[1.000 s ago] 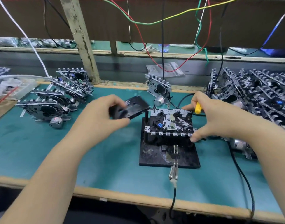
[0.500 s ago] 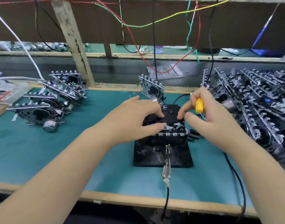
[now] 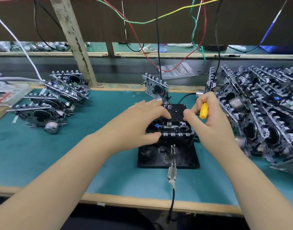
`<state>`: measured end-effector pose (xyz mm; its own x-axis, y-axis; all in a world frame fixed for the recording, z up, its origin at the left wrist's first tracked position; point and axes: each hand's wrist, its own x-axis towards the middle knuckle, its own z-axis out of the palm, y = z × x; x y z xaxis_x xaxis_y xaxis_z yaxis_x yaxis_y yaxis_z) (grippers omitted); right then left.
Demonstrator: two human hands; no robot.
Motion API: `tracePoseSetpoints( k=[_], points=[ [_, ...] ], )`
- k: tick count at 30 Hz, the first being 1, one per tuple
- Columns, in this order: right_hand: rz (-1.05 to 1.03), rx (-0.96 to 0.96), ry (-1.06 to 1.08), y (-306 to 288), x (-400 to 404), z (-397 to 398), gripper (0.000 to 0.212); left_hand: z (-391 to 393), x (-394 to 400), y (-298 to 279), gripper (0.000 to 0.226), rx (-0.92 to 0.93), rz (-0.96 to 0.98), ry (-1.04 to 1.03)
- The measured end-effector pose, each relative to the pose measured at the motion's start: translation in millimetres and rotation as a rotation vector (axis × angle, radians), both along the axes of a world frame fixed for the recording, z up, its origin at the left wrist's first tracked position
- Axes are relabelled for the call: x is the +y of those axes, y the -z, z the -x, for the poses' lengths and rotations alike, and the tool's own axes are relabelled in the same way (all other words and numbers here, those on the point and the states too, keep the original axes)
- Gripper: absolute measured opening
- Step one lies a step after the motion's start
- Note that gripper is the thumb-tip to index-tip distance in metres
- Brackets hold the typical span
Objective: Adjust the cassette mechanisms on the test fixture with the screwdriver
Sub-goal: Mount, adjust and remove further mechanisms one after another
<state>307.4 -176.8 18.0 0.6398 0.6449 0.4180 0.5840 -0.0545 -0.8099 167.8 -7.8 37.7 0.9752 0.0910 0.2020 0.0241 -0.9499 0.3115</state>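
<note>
On the right, a large heap of cassette mechanisms [image 3: 262,113] crowds the teal bench [image 3: 59,155] — by the look of it the stock not yet adjusted. A smaller group of mechanisms [image 3: 49,103] lies at the far left, probably the finished ones, though nothing marks them so. By that reading most of the work is left.

In the middle stands the black test fixture [image 3: 168,156], with one mechanism [image 3: 172,130] seated on it and a black cassette [image 3: 175,112] lying on top. The screwdriver has not yet met a screw, so I judge this unit loaded but unadjusted.

The left hand [image 3: 142,123] lies flat over the left part of the seated mechanism, fingers mostly straight and pressing, thumb at its near edge. The right hand [image 3: 209,118] is curled round the yellow screwdriver [image 3: 204,110], which sits just right of the cassette, above the fixture's far right corner.

Only the handle shows — shaft and tip are hidden in the hand. The left hand covers much of the mechanism, so the adjusting screw cannot be picked out. One mechanism [image 3: 156,87] stands upright just behind the fixture; its role is unclear. The right heap runs off the frame edge.
</note>
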Motion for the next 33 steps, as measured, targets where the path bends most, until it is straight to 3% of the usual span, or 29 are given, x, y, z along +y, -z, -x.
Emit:
tracePoseSetpoints(
  k=[4,7,11,14,26,28,30,33],
  points=[
    [-0.016,0.019,0.011,2.4,0.1,0.9,0.025,14.3,-6.8,22.6,0.082,0.007,-0.047,-0.09],
    [-0.034,0.057,0.005,4.3,-2.3,-0.5,0.025,15.7,-23.3,37.8,0.099,-0.058,0.072,-0.181],
    [-0.077,0.115,-0.001,6.8,-1.9,-2.3,0.023,3.7,-41.4,55.3,0.079,-0.229,0.385,-0.292],
    [-0.093,0.135,-0.026,8.7,-2.8,-3.5,0.022,-1.7,-41.0,62.9,0.072,-0.318,0.512,-0.331],
    [-0.013,0.127,0.027,5.5,-7.9,-2.8,0.022,1.0,-41.6,77.8,0.06,-0.451,0.549,-0.248],
    [0.04,0.075,-0.011,-6.3,-5.5,-5.9,0.032,-2.2,-38.4,76.6,0.06,-0.464,0.554,-0.251],
    [-0.007,0.017,-0.056,-18.4,-3.8,-7.1,0.043,-4.8,-35.2,74.6,0.062,-0.45,0.541,-0.257],
    [-0.168,0.119,-0.027,-29.1,-1.9,-3.3,0.048,-6.4,-33.4,75.1,0.063,-0.443,0.539,-0.253]
  ],
)
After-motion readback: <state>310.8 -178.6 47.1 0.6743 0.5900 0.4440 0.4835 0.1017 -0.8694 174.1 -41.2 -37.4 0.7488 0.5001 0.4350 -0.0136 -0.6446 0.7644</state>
